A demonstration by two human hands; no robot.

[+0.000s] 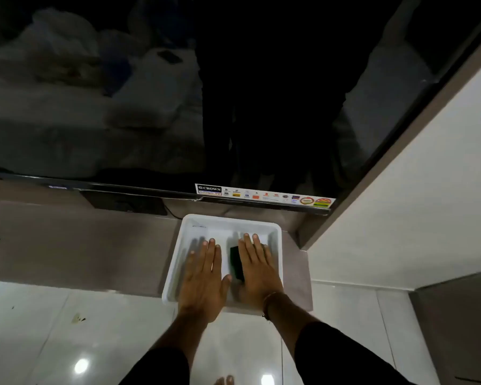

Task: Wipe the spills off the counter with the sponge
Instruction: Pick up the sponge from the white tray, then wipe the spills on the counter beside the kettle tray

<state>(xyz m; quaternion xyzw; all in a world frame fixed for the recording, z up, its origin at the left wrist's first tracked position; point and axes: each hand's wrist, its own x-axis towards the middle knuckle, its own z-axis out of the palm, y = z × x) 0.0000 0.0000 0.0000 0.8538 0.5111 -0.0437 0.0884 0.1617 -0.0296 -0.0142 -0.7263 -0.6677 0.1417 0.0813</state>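
Looks like the pick-up step: the dark green sponge (236,263) lies in the white plastic tray (278,245) at the counter's (81,245) front right corner, half under the flat right hand (257,269), not gripped yet. Left hand (204,276) rests open beside it. Next move needs fingers curling round that soft block; the counter looks smooth, matte brown.

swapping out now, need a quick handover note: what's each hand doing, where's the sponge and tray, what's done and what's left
Left hand: flat, palm down, fingers spread, inside the white tray, holding nothing.
Right hand: flat, palm down on the dark sponge, pressing rather than gripping; only the sponge's left edge shows.
The tray sits on the brown counter below the TV, its near edge overhanging.
Done: sponge reached.
Left: lift the sponge out and wipe the counter. No spill is clearly visible from this view.
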